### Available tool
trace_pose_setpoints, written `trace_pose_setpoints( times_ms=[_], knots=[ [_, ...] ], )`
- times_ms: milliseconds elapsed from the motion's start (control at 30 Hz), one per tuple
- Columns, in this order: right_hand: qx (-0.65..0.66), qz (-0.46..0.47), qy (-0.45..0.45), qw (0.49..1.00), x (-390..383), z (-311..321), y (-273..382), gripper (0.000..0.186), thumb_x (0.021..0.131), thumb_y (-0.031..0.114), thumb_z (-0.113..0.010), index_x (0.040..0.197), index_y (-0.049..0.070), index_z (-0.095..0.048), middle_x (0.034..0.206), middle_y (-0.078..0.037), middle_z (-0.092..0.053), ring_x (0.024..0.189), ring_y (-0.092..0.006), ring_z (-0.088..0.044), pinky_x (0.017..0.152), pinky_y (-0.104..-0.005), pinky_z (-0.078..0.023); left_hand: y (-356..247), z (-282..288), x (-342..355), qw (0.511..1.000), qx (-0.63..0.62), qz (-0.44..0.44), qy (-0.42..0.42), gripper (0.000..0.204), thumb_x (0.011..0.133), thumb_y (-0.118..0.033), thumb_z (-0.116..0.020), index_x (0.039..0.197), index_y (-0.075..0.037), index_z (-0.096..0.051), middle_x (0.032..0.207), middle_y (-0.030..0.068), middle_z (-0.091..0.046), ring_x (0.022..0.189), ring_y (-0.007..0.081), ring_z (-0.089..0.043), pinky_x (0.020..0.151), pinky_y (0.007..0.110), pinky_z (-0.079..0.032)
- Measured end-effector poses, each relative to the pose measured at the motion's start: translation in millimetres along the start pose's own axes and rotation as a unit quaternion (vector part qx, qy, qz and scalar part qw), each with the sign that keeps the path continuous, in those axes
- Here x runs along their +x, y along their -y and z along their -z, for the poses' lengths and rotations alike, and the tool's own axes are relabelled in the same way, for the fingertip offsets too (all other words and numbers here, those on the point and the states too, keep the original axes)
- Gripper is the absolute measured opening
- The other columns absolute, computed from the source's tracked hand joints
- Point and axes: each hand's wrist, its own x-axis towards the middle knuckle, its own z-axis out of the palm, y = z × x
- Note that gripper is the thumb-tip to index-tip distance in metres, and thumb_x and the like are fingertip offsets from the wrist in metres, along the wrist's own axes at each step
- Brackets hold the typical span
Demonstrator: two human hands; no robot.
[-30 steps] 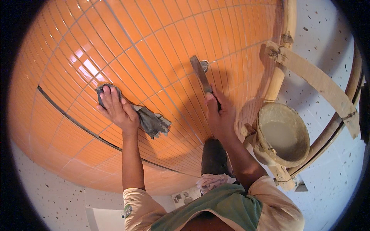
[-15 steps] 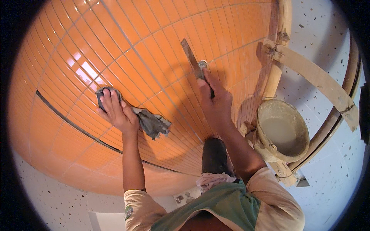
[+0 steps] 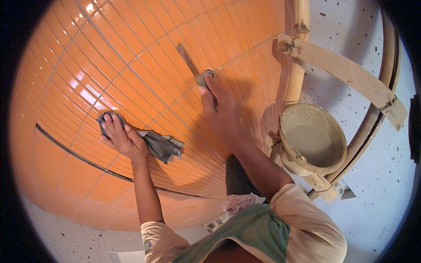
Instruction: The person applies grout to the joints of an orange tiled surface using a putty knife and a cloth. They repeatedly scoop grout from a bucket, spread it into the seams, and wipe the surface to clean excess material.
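My left hand (image 3: 120, 136) presses a crumpled grey rag (image 3: 160, 145) against the glossy orange tiled surface (image 3: 175, 19), its fingers curled over a bunched part, the torn tail trailing rightward. In my right hand (image 3: 219, 109) I grip a scraper (image 3: 187, 58) with a long flat blade angled up and left. My fingertips are beside a small round fitting in the tiles, which they partly cover; whether they touch it I cannot tell. A long dark slot (image 3: 72, 151) curves across the tiles below my left hand.
On the right a mud-coated bucket (image 3: 283, 129) of murky grey liquid hangs or rests among bamboo poles (image 3: 293, 90) and a wooden board (image 3: 342, 70), over a speckled white floor (image 3: 381, 175). My dark-clothed leg (image 3: 237, 179) is below my right arm, beside a pinkish cloth (image 3: 243, 201).
My right hand has moved up and left with the scraper, closer to the round fitting. My left hand stays on the rag. The whole view has shifted a little.
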Motion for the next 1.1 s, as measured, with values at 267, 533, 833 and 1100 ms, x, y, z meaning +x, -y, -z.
trace_pose_setpoints(
  times_ms=[267,533,833,1100],
  knots=[
    [-0.041,-0.122,-0.004,0.992,-105,54,-59,0.036,0.095,0.015,-0.056,0.126,-0.004,-0.056,0.110,-0.024,-0.064,0.101,-0.0328,-0.065,0.086,-0.0370,-0.051,-2,2,2,1.000,-0.001,-0.001,-0.005,0.042,0.097,-0.011,-0.043,0.136,0.000,-0.051,0.146,0.0164,-0.045,0.141,0.0322,-0.032,0.116,0.045,0.002],
    [-0.027,-0.078,-0.132,0.988,-43,62,-81,0.033,0.099,0.018,-0.054,0.121,-0.005,-0.058,0.090,-0.004,-0.061,0.079,-0.0109,-0.055,0.070,-0.0248,-0.047,0,-1,0,1.000,0.009,-0.012,-0.011,0.041,0.097,-0.012,-0.043,0.135,0.001,-0.051,0.147,0.0165,-0.045,0.141,0.0316,-0.034,0.117,0.044,0.002],
    [-0.117,-0.023,-0.132,0.984,-19,69,-84,0.035,0.097,0.018,-0.053,0.121,-0.007,-0.058,0.100,-0.023,-0.067,0.093,-0.0281,-0.067,0.081,-0.0346,-0.051,-2,-5,0,1.000,-0.010,-0.014,-0.021,0.041,0.097,-0.012,-0.042,0.135,0.002,-0.052,0.146,0.0178,-0.045,0.141,0.0328,-0.034,0.117,0.045,0.001],
    [-0.165,-0.065,-0.114,0.977,-61,82,-91,0.034,0.095,0.017,-0.058,0.121,-0.005,-0.059,0.092,-0.018,-0.069,0.082,-0.0218,-0.066,0.075,-0.0309,-0.051,-1,-1,0,1.000,-0.004,-0.011,-0.015,0.041,0.097,-0.014,-0.043,0.133,0.002,-0.054,0.146,0.0178,-0.045,0.140,0.0352,-0.034,0.116,0.047,-0.003]
  ],
)
